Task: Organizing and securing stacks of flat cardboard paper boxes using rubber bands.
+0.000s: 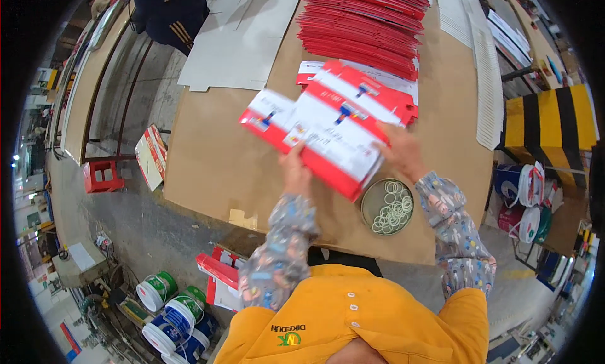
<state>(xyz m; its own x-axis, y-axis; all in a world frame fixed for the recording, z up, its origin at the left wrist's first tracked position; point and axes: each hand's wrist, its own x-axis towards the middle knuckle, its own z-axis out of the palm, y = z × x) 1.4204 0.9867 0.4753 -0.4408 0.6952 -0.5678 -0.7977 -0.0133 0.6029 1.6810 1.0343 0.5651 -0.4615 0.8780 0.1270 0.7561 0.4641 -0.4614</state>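
Observation:
A flat, unfolded red and white carton [334,132] is tilted in front of me, above the brown tabletop. At its near left edge my left hand [295,167] pinches it, thumb on the printed face. My right hand [403,151], a little blurred, holds its right side with the fingers over the edge. Just below my right hand stands a round shallow tin [364,213] with many pale rings [396,211] in it. Beyond the carton, a tall stack of red flat cartons [359,30] lies on the table, and its lower end is partly hidden behind the held carton.
The brown-covered table [214,150] carries a grey board [239,43] at the far left and a corrugated strip [488,93] along the right. Paint buckets [167,329] and a red stool [103,176] stand on the left floor. A yellow and black striped block [548,128] is at right.

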